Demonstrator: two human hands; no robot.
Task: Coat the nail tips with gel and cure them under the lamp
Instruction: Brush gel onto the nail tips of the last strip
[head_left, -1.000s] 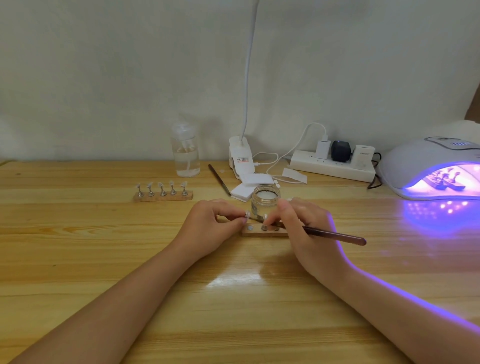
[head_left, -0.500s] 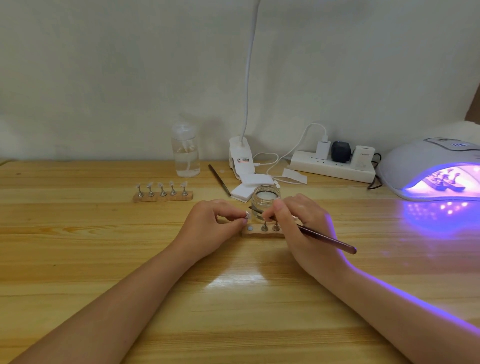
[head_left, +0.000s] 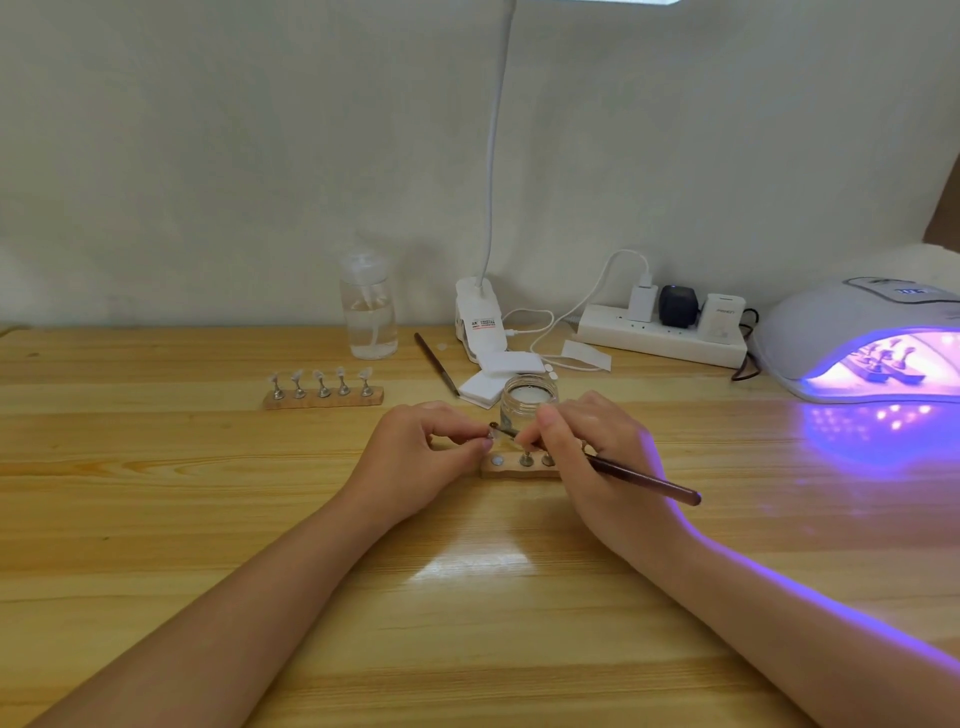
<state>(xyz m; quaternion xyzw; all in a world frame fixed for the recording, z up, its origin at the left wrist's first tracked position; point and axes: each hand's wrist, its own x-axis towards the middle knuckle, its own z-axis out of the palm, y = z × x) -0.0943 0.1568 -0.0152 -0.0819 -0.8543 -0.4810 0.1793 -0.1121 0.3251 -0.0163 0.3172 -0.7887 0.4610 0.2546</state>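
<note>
Mid-desk (head_left: 156, 519), the left hand (head_left: 415, 462) pinches a small nail tip (head_left: 493, 430) on its stand between thumb and fingertip, grip grasping it. The right hand (head_left: 587, 457) holds a brush (head_left: 644, 480) like a pen, grip grasping the handle, its bristle end touching the tip. Just below the hands lies a wooden holder (head_left: 519, 467) with two metal pegs and one bare socket showing. A glass jar (head_left: 529, 400) stands open just behind the hands. Toward the back left sits a second holder (head_left: 323, 397) with five tips. At the desk's right edge the lamp (head_left: 857, 332) glows violet, with tips on stands inside.
</note>
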